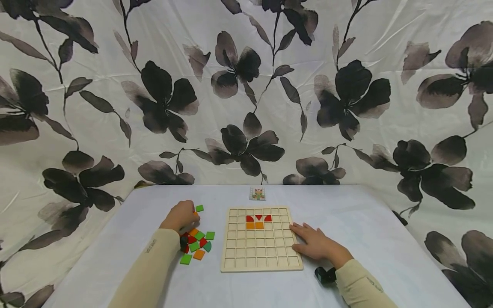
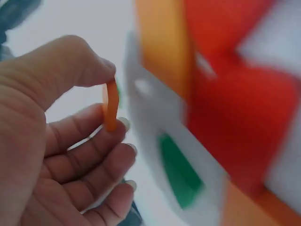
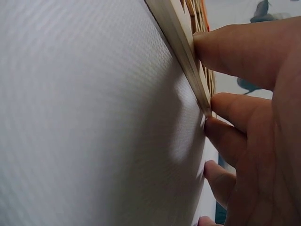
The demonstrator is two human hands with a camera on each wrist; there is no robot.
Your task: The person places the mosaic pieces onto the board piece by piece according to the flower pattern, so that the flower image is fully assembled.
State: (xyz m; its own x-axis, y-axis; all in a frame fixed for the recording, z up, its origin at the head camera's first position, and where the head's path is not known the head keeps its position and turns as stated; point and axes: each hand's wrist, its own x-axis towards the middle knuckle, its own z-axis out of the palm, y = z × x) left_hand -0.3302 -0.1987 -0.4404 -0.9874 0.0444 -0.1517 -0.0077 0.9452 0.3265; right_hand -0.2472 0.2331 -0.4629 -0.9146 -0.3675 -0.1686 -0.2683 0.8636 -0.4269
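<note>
My left hand point(image 1: 181, 216) is over the far end of the loose tile pile. In the left wrist view it pinches an orange tile point(image 2: 111, 106) on edge between thumb and fingertips. My right hand point(image 1: 317, 243) rests at the right edge of a wooden grid board point(image 1: 262, 259), its fingers extended, thumb and fingertips touching the rim. Near the board's top sit two red curved pieces point(image 1: 250, 218) with a red triangle point(image 1: 259, 217) between them. Directly below them lie two orange squares point(image 1: 254, 225) side by side.
Left of the board lie several loose tiles in green point(image 1: 185, 259), orange point(image 1: 199, 255) and red, plus a dark green rounded piece point(image 1: 207, 246). A lone green tile point(image 1: 199, 208) lies beyond my left hand. Behind the board is a small patterned card point(image 1: 257, 194). A floral cloth hangs behind the table.
</note>
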